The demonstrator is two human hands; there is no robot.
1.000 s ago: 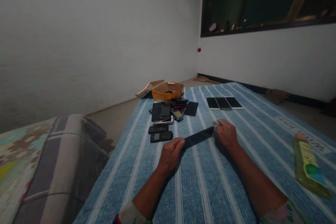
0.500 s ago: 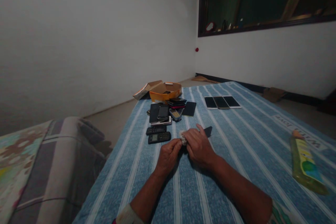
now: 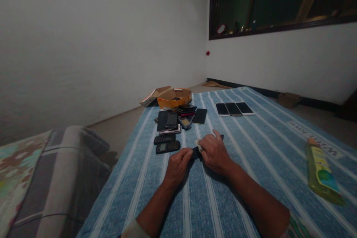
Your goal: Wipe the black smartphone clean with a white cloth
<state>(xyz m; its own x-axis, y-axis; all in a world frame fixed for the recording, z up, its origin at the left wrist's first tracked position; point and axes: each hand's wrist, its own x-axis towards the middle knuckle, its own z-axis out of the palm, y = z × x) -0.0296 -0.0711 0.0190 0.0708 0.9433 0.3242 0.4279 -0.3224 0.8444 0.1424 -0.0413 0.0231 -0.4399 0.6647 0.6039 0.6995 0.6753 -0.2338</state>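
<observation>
My left hand (image 3: 177,167) pinches the near-left end of a dark, flat phone (image 3: 196,153). Over the phone's middle lies my right hand (image 3: 215,153), its fingers bent round a small crumpled white cloth or tissue (image 3: 198,145) pressed on the phone. Much of the phone is hidden under the right hand; a dark corner shows beyond it. Left of my hands lie two keypad phones (image 3: 167,147), one behind the other. Behind them is a pile of phones, with a dark touchscreen phone (image 3: 171,120) and a grey keypad phone (image 3: 185,122) on top.
A yellow-orange cardboard box (image 3: 175,100) stands open at the far edge, its lid beside it. Three phones (image 3: 233,109) lie side by side at the back right. A bottle of yellow-green liquid (image 3: 323,174) lies at right on the blue striped cloth (image 3: 251,186).
My right hand and the white cloth have slid right along the phone, away from my left hand. More of the phone's left part now shows between the hands.
</observation>
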